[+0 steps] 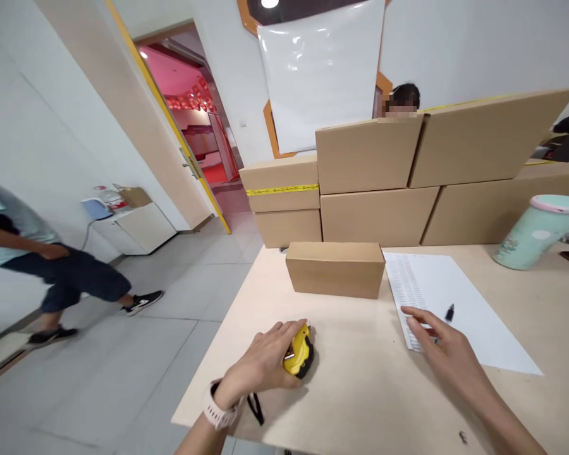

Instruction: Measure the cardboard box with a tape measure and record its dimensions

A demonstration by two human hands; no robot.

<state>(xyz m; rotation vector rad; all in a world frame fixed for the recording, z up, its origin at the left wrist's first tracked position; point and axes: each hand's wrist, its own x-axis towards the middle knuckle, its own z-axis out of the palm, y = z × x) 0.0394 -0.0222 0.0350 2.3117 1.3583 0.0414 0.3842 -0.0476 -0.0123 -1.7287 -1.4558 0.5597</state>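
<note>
My left hand (264,364) lies over a yellow tape measure (299,355) on the light wooden table (360,398), fingers curled round its top; a pale watch sits on that wrist. My right hand (443,344) rests flat with fingers stretched out on the near edge of a white printed sheet (455,297). A black pen (449,312) lies on the sheet just beyond those fingers. A small closed cardboard box (336,268) stands on the table ahead of both hands.
A wall of stacked cardboard boxes (408,183) lines the table's far side, one wrapped by yellow tape. A mint cup (533,230) lies tilted at right. Behind the boxes a person's head shows. Another person (38,253) walks on the tiled floor at left, near an open door.
</note>
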